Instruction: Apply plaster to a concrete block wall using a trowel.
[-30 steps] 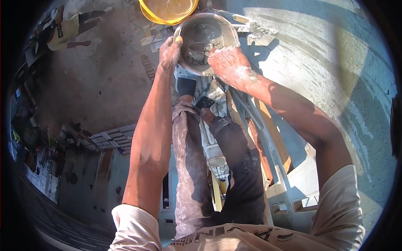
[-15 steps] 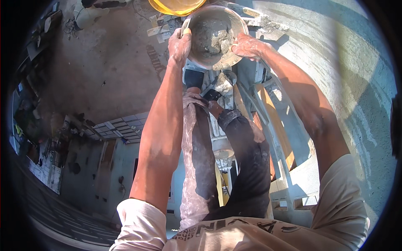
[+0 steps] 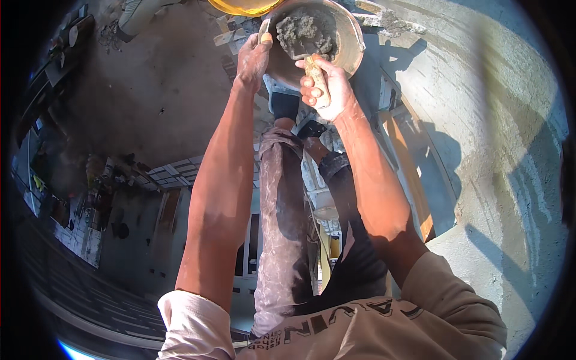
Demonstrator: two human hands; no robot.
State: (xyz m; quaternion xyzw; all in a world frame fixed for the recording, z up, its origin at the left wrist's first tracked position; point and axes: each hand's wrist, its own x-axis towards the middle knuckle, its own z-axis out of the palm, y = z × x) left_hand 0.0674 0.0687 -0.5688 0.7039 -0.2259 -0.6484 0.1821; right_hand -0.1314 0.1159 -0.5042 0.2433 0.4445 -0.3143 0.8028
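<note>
My left hand (image 3: 253, 60) is closed on the left rim of a round bucket (image 3: 354, 45) at the top of the view, its thumb over the edge. Grey wet mortar (image 3: 303, 33) lies in a rough heap inside. In front of the bucket's near side, my right hand (image 3: 336, 93) wraps round the pale wooden handle of what looks like a trowel (image 3: 317, 79). The trowel's blade cannot be made out clearly against the mortar and the bucket's inside.
A yellow tub (image 3: 246, 7) stands just beyond the bucket. Along the right runs a rough, partly plastered wall (image 3: 510, 102). An orange-brown wooden plank (image 3: 409, 174) slants beside my right forearm. Brown ground (image 3: 150, 90) spreads out on the left, with rubble near the tub.
My right hand has moved left and nearer me, from the bucket's right side to its near side, and the wooden handle now shows. The mortar heap looks higher and farther left.
</note>
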